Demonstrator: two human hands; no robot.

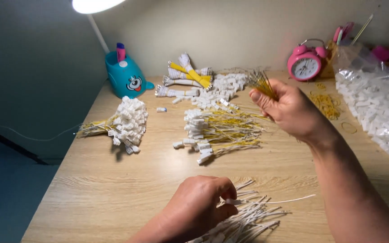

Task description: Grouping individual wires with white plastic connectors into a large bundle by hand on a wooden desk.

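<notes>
Left hand (199, 204) low over the light wooden table (113, 189), fingers pinched shut on one thin white wire with a small white plastic connector (266, 202), above a loose heap of white wires (248, 220). Right hand (289, 108) raised, closed around a bunch of thin yellow wires (262, 82). Just left of and below it, a pile of yellow wires with white connectors (217, 130). Further right, a clear plastic bag of white connectors (379, 103).

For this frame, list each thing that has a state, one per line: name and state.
Right hand: raised, pinching a bunch of yellow wires.
Left hand: on white wires, gripping one.
Desk lamp: lit.
Bundled leads: tied, lying flat.
Loose leads: untied, spread out.
Plastic bag: open, full of white connectors.
Alarm clock: upright.
</notes>
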